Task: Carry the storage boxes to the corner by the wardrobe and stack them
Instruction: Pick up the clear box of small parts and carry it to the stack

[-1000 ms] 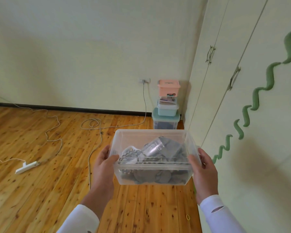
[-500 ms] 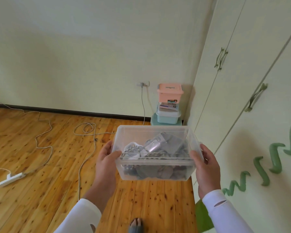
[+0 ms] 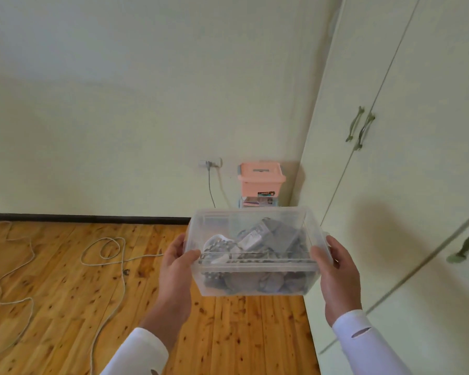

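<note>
We are holding a clear storage box point(image 3: 252, 277) between our two hands, out in front of us and above the wooden floor point(image 3: 65, 307). Our left hand point(image 3: 175, 269) is gripping the box's left end, with the thumb hooking over the rim near the front corner and the fingers lying up along the side wall. Our right hand point(image 3: 336, 274) is gripping the right end, thumb pressing on the rim. Its fingers are hiding behind the box, so we cannot tell how far they are curling. The box is sitting roughly level between the hands, without a lid, and is carrying a jumble of grey packets point(image 3: 271, 236) and small items too blurred to name.

Straight beyond the hands, past the far wall of our box, a pink box point(image 3: 260, 180) with a lid is standing on a pale blue box point(image 3: 257, 203), of which only the top is showing. That stack is standing in the corner, against the wall and just beside the wardrobe point(image 3: 417, 198), which is running along past our right hand. Its paired handles point(image 3: 360, 128) are sitting above and to the right of that hand.

Up beyond the left hand, a wall socket point(image 3: 210, 163) is holding a plug, and a grey cord point(image 3: 211, 190) is dropping down from it. Out to the left of the left hand, a pale cord point(image 3: 106, 255) is looping across the boards. White sleeves point(image 3: 138, 350) are covering both our wrists.
</note>
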Action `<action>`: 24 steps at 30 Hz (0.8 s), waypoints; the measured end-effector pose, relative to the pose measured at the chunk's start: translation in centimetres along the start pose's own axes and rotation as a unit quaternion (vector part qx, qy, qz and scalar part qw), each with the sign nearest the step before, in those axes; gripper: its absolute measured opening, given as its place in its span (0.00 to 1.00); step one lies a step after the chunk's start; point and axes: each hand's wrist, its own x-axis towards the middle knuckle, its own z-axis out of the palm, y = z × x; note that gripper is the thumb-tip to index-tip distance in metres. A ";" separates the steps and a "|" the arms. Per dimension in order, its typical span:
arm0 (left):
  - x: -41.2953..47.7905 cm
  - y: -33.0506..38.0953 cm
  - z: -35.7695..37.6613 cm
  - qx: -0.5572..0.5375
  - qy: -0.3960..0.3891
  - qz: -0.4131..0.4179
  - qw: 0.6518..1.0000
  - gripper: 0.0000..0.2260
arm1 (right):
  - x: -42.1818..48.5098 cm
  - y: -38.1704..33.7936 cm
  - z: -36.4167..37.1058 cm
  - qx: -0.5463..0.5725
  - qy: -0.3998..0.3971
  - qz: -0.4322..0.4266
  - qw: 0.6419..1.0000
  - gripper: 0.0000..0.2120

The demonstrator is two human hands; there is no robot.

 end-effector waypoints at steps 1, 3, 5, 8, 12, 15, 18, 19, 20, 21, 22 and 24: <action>1.5 0.4 0.5 0.003 -0.005 0.004 1.000 0.21 | 1.2 0.0 0.8 0.000 0.001 0.000 1.000 0.20; 4.1 0.9 1.6 0.004 -0.007 0.006 1.000 0.21 | 3.3 0.1 1.9 -0.003 0.001 0.002 1.000 0.19; 6.5 1.1 2.8 -0.003 -0.003 -0.001 1.000 0.22 | 5.5 0.1 2.7 -0.006 0.009 0.004 1.000 0.18; 10.2 1.1 4.8 -0.002 -0.005 -0.007 1.000 0.21 | 9.4 0.4 3.7 -0.007 0.021 0.010 1.000 0.16; 14.1 0.7 7.3 0.002 -0.006 -0.012 1.000 0.21 | 13.8 0.9 4.7 -0.012 0.026 0.012 1.000 0.17; 18.0 0.1 10.0 -0.008 0.008 -0.018 1.000 0.23 | 18.7 1.5 5.4 -0.010 0.027 0.012 1.000 0.16; 21.8 -0.2 13.0 -0.006 0.022 -0.018 1.000 0.24 | 23.5 1.8 6.1 -0.011 0.020 0.017 1.000 0.17; 23.0 -0.3 13.9 -0.007 0.025 -0.019 0.999 0.24 | 25.2 2.1 6.2 -0.007 0.017 0.019 1.000 0.16; 23.6 -0.2 14.4 -0.005 0.033 -0.020 0.999 0.24 | 26.0 2.0 6.4 -0.009 0.016 0.023 1.000 0.16; 25.3 -0.4 15.8 -0.005 0.039 -0.022 0.999 0.24 | 28.3 2.2 6.5 -0.008 0.011 0.027 1.000 0.17; 26.0 -0.2 16.4 -0.008 0.044 -0.021 0.999 0.23 | 29.3 2.1 6.7 -0.012 0.008 0.028 1.000 0.18; 28.4 -0.1 18.3 -0.014 0.050 -0.020 0.998 0.23 | 32.6 1.9 7.2 -0.016 0.005 0.031 0.999 0.19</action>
